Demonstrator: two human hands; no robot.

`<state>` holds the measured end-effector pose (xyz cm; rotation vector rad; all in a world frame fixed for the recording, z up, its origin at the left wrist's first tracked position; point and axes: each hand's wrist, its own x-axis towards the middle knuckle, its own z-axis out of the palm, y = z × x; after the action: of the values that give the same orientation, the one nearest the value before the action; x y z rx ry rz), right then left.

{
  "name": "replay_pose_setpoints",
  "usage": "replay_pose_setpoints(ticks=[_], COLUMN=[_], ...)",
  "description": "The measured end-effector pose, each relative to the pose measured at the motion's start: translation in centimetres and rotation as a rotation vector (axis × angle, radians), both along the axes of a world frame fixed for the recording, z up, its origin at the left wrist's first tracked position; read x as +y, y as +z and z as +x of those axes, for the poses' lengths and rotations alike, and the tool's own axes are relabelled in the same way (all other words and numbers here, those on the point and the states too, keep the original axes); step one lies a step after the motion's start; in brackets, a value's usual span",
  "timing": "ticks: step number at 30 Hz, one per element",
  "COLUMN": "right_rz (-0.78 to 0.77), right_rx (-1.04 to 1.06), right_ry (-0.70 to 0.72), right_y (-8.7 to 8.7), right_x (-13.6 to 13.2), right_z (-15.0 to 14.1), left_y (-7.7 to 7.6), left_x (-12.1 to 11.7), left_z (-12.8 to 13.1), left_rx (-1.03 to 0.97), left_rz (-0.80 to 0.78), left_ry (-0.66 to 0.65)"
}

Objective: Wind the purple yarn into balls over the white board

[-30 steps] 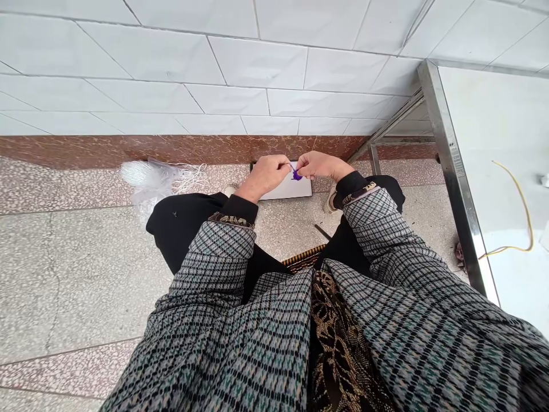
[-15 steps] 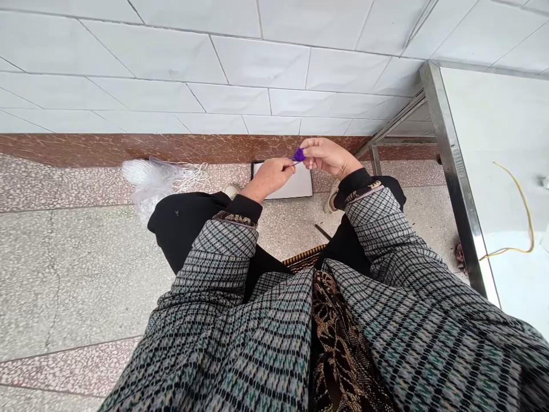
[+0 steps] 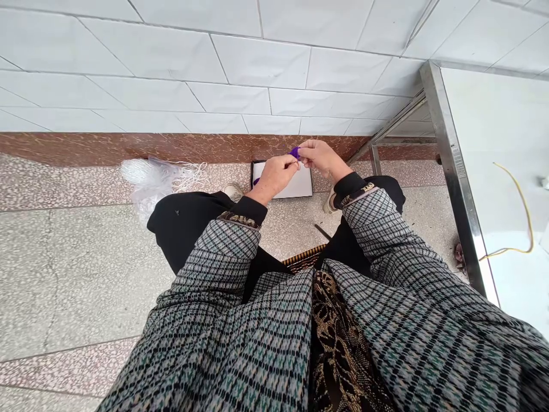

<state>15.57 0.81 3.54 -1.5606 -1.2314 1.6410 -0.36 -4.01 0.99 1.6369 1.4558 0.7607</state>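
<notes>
A small bundle of purple yarn (image 3: 294,153) is held up between my two hands, over the far part of the floor. My left hand (image 3: 278,173) pinches at its lower end, fingers closed. My right hand (image 3: 319,157) grips its right side between thumb and fingers. Part of the bundle is hidden behind the fingertips. Below the hands lies a flat white board with a dark edge (image 3: 298,184). A second bit of purple (image 3: 256,181) shows at the board's left side, partly covered by my left hand.
Left of my knee, a clear plastic bag (image 3: 150,183) with white cord (image 3: 191,176) lies by the tiled wall (image 3: 240,100). A metal-framed white table (image 3: 493,143) stands at right, with a yellow cord (image 3: 525,212) on it. A dark thin stick-like object (image 3: 322,232) lies on the floor.
My hands have come closer together, the left moving slightly right and the right slightly left. The purple bit by the board's left side now shows. The yarn bundle is more covered by fingers.
</notes>
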Motion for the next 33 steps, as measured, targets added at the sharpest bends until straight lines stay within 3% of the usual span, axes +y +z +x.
replay_pose_setpoints(ticks=[5, 10, 19, 24, 28, 33], right_rz=[-0.143, -0.206, -0.243, -0.109, 0.031, -0.003], right_rx=[0.331, 0.437, 0.355, 0.301, 0.157, 0.118], right_ry=[-0.032, -0.086, -0.047, 0.003, 0.057, 0.086], right_y=[0.2, 0.0, 0.2, 0.0, -0.1, 0.1], right_x=[-0.5, -0.7, -0.8, -0.4, -0.2, -0.4], right_z=[-0.1, -0.4, -0.5, -0.1, -0.1, -0.5], left_y=[0.0, -0.3, -0.6, -0.7, -0.6, -0.5], left_x=[0.2, 0.2, 0.5, 1.0, 1.1, 1.0], left_z=[0.3, 0.3, 0.0, -0.3, -0.6, -0.8], left_rx=[-0.157, -0.15, -0.173, -0.212, -0.192, -0.194], left_rz=[-0.044, -0.011, -0.018, 0.008, 0.005, 0.019], left_ry=[0.156, 0.237, 0.231, 0.277, 0.234, 0.187])
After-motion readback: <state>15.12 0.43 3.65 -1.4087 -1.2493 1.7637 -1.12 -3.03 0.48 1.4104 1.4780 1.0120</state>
